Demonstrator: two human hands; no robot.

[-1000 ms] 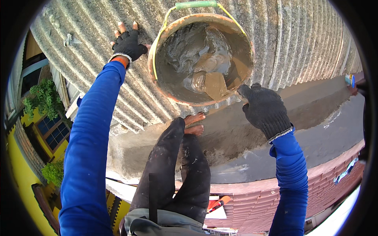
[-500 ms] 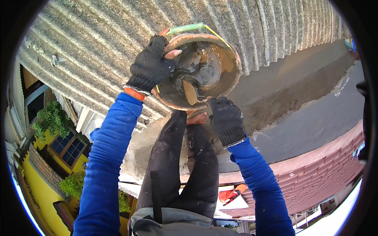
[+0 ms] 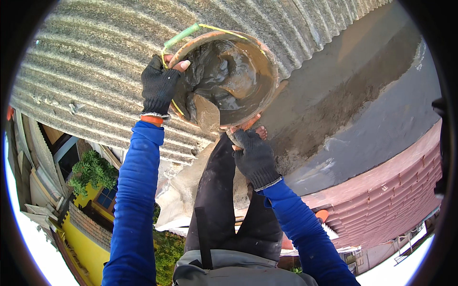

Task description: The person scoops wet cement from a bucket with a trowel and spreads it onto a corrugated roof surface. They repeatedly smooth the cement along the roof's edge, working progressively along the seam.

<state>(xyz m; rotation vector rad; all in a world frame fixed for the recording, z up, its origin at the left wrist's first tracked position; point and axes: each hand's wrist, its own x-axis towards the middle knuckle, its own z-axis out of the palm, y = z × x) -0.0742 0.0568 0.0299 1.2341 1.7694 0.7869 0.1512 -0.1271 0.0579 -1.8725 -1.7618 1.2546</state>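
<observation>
The left hand [image 3: 161,86] clamps the rim of a bucket [image 3: 268,78] of grey mix [image 3: 210,64] at the edge of the corrugated roof [image 3: 95,62]; the right hand [image 3: 256,157] curls around a trowel [image 3: 206,114], blade at the near rim

The round, smeared bucket [image 3: 191,45] showed above the corrugated sheeting's [image 3: 95,71] edge, its yellow handle with green grip [image 3: 182,35] at far left. It held wet grey mortar [image 3: 234,71]; a mortar-coated trowel [image 3: 206,114] overlapped its near rim.
</observation>
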